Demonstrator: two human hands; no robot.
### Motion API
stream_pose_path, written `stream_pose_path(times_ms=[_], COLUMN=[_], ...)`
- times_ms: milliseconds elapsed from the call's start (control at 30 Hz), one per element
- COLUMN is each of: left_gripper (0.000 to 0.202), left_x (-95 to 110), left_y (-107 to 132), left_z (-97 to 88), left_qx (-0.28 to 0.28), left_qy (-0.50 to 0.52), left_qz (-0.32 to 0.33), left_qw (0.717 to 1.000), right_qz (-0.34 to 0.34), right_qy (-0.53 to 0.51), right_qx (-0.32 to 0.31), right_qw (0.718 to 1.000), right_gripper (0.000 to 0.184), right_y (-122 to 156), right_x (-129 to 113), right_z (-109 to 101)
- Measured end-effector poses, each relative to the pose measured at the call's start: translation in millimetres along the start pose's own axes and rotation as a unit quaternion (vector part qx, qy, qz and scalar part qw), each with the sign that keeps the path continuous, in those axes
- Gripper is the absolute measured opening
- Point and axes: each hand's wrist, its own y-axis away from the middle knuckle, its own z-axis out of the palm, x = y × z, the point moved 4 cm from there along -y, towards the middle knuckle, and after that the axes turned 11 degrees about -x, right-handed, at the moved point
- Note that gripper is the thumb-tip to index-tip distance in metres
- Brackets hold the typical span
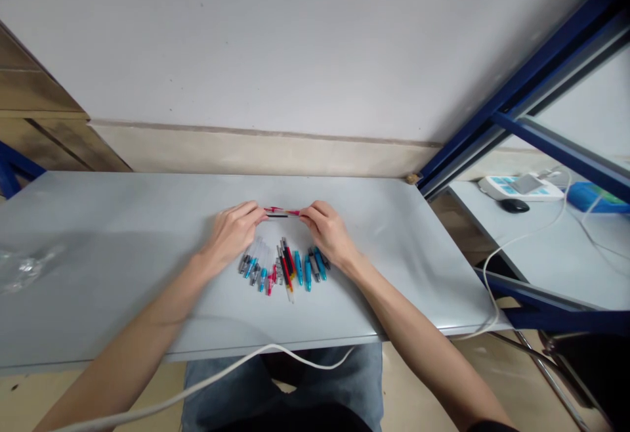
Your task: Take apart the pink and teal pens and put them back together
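My left hand (231, 232) and my right hand (329, 230) meet over the middle of a grey table (123, 248). Both pinch the ends of a thin red pen (281, 211), held level a little above the tabletop; a dark refill shows just beneath it. Below my hands lies a heap of pens and pen parts (284, 266) in blue, grey, red, black and clear plastic, fanned out between my wrists.
A crumpled clear plastic bag (24, 266) lies at the table's left. A white cable (275, 352) hangs along the front edge. To the right, a blue metal frame (512, 100) and a second table with a white device (519, 186) and a black mouse (514, 205).
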Motion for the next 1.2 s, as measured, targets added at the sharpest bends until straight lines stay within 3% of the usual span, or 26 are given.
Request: stream_pose_path(times_ms=[233,1000,1200], left_gripper=[0.024,0.03,0.031], left_x=[-18.1,-13.5,-12.5], left_y=[4.0,2.1,1.8], left_z=[1.5,3.0,2.4], left_qx=[0.015,-0.01,-0.013], left_qy=[0.054,0.076,0.084], left_qz=[-0.044,-0.055,-0.056], left_qw=[0.997,0.995,0.995], right_qz=[0.032,0.076,0.139], right_qy=[-0.04,0.012,0.047], right_qx=[0.014,0.005,0.043], right_qw=[0.999,0.997,0.988], right_gripper=[0.019,0.022,0.038], right_y=[3.5,4.4,9.1], right_x=[0.6,-2.8,-5.3], right_z=[-8.2,-2.5,-7.6])
